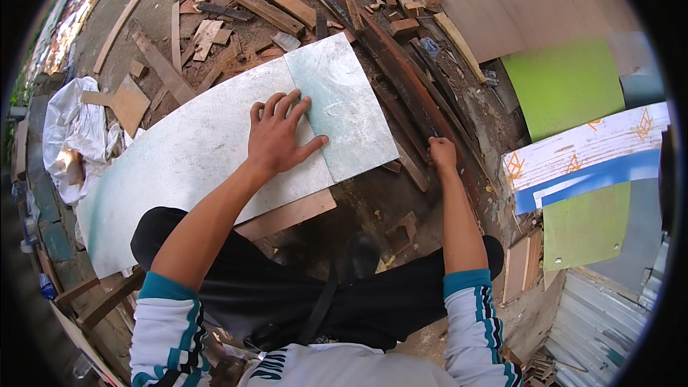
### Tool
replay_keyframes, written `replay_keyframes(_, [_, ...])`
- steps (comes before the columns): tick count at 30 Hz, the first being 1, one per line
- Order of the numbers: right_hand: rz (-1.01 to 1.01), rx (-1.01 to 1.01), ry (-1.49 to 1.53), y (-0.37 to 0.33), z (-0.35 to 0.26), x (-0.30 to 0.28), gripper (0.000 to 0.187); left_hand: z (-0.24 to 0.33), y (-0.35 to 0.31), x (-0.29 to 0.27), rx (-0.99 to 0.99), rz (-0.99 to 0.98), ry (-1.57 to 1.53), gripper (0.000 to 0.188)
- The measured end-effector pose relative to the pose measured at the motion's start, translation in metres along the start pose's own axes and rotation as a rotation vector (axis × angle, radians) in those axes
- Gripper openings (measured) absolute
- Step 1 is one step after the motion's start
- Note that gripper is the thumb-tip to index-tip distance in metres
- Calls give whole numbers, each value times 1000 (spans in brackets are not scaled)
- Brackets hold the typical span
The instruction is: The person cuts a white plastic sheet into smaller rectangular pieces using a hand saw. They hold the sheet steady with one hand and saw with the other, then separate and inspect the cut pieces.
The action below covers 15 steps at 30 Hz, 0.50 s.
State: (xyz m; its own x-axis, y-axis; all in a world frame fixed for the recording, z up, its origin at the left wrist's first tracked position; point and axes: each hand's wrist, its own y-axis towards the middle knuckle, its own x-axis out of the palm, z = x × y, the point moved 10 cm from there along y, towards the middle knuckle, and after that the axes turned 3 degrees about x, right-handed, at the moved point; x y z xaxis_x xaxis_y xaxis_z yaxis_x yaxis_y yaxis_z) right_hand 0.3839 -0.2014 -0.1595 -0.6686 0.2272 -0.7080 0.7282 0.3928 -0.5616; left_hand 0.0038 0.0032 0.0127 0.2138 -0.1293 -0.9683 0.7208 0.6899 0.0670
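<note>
A long, whitish sheet (pixel 193 129) lies at a slant in front of my knees, its surface scuffed. A straight line divides it from a pale teal section (pixel 347 107) at its right end. My left hand (pixel 279 132) lies on the sheet beside that line, fingers spread and thumb reaching across onto the teal part. Off the sheet's right end, my right hand (pixel 442 152) is closed in a fist above a dark reddish-brown beam (pixel 401 64). Whatever the fist grips, if anything, cannot be made out. A brown wooden board (pixel 294 213) shows under the sheet's near edge.
Scrap wood (pixel 244 0) litters the ground beyond the sheet. A white sack (pixel 75 136) lies at the left. On the right are green panels (pixel 566 86), a large brown plywood sheet (pixel 537 3) and a blue-and-white panel (pixel 588 158). Corrugated metal (pixel 602 330) stands at the lower right.
</note>
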Motion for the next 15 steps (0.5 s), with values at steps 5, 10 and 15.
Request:
replay_keyframes(5, [-143, 279, -486, -24, 174, 66, 80, -10, -7, -4, -1, 8, 9, 79])
replay_keyframes(10, [-475, 446, -495, -88, 274, 156, 111, -5, -5, -4, 17, 34, -4, 78])
replay_keyframes(15, [-248, 545, -430, -118, 265, 143, 118, -7, -7, -5, 11, 37, -24, 74])
